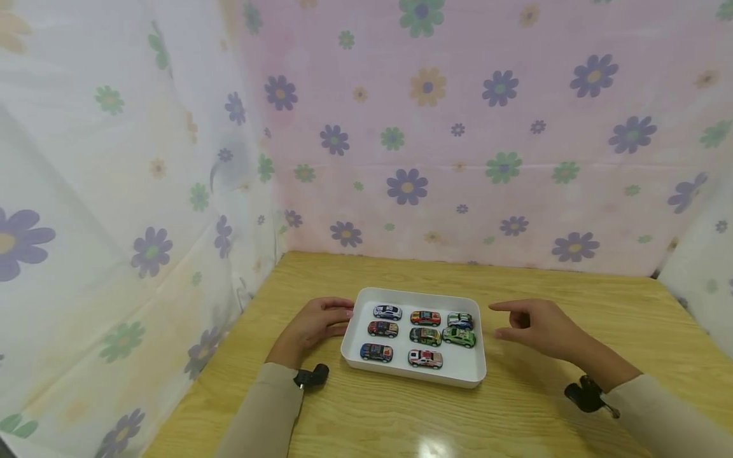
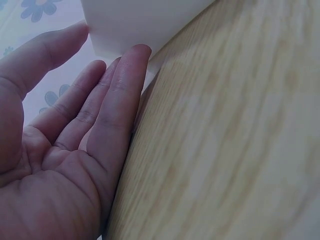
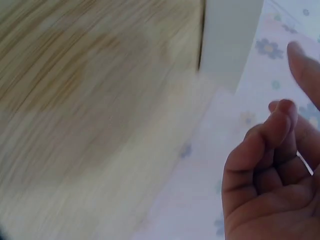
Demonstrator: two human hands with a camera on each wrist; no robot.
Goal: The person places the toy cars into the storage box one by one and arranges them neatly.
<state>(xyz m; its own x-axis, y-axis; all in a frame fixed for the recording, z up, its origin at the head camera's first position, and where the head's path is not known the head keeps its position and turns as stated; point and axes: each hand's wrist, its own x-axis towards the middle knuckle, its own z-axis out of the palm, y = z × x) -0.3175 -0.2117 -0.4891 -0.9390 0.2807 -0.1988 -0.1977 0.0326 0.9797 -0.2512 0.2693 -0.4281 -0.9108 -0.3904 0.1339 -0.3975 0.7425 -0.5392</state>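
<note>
A white tray (image 1: 401,376) sits on the table with several small toy cars in it. Down its left side run a white car (image 1: 387,312), a dark red car (image 1: 382,329) and a blue car (image 1: 376,352). The middle column has an orange-red car (image 1: 425,318), a dark green car (image 1: 425,336) and a white-and-red car (image 1: 425,359). At the right, a green car (image 1: 459,337) lies close against a white-and-green car (image 1: 460,320). My left hand (image 1: 318,324) has its fingertips at the tray's left wall, fingers fairly straight. Right of the tray, my right hand (image 1: 538,327) hovers with nothing held, index finger extended, other fingers loosely bent.
The wood-grain table (image 1: 366,420) reaches back to a pink flowered curtain (image 1: 435,210). A white flowered curtain (image 1: 126,267) borders it on the left. Dark wrist cameras are strapped to both wrists.
</note>
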